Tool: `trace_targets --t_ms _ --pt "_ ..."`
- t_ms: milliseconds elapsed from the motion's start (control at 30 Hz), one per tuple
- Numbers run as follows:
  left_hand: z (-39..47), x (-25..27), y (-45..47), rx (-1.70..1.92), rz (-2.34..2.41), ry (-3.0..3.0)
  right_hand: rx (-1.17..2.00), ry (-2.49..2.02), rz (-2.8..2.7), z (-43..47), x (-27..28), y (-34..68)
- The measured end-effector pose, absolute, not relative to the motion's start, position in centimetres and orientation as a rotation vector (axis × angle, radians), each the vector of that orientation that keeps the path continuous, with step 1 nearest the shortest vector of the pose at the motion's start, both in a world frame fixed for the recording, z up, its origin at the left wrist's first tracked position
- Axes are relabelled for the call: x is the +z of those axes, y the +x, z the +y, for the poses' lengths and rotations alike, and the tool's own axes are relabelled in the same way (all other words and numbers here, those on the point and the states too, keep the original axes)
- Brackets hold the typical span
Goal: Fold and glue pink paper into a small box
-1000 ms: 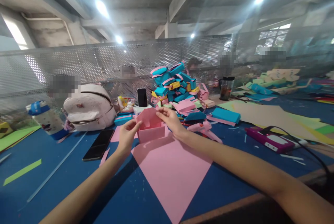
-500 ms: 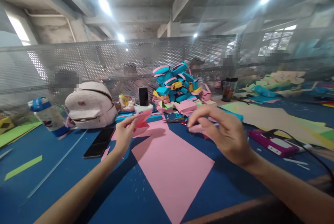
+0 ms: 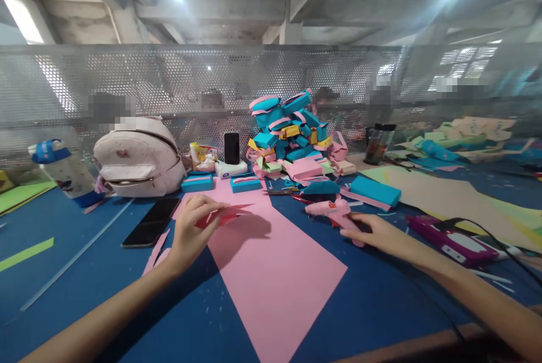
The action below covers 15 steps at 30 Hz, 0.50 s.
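Pinched between the thumb and fingers of my left hand point(image 3: 192, 230) is a small folded piece of pink paper point(image 3: 231, 211). It is held over a large pink paper sheet point(image 3: 279, 278) that lies on the blue table and casts a shadow there. My right hand point(image 3: 372, 232) has its fingers around the handle of a pink hot glue gun point(image 3: 332, 210), whose nozzle points left. The glue gun is at table height, right of the sheet. Scissors point(image 3: 279, 191) lie just beyond it, near a blue paper box point(image 3: 375, 191).
A tall pile of blue, pink and yellow paper boxes point(image 3: 296, 137) stands at the back. On the left are a white backpack point(image 3: 139, 160), a bottle point(image 3: 65, 171) and a dark phone point(image 3: 152, 222). A purple device point(image 3: 451, 239) with a black cable lies at right.
My right hand has gone from hovering above the table down to the glue gun and closed on its handle. My left hand has lowered slightly with the pink paper.
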<state>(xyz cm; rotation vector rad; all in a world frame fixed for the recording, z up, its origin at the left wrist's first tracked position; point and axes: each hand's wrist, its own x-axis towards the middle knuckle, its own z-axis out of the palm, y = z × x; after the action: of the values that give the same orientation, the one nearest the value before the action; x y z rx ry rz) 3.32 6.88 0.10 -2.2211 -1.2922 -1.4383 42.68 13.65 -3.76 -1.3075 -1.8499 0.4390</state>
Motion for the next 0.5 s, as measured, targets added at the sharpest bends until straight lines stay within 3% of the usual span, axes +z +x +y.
trace_targets --t_ms 167,267,500 --pt "5.6 0.4 3.6 -1.454 -1.328 -2.185 0.325 -1.171 -2.183 13.5 -1.0 41.8" --pt "5.4 0.5 3.7 -1.450 -1.330 -2.237 0.226 -1.157 -2.095 12.7 1.3 41.5" --pt "5.1 0.3 3.9 -1.280 -1.262 -2.303 1.179 -0.880 -2.052 11.1 1.4 35.7"
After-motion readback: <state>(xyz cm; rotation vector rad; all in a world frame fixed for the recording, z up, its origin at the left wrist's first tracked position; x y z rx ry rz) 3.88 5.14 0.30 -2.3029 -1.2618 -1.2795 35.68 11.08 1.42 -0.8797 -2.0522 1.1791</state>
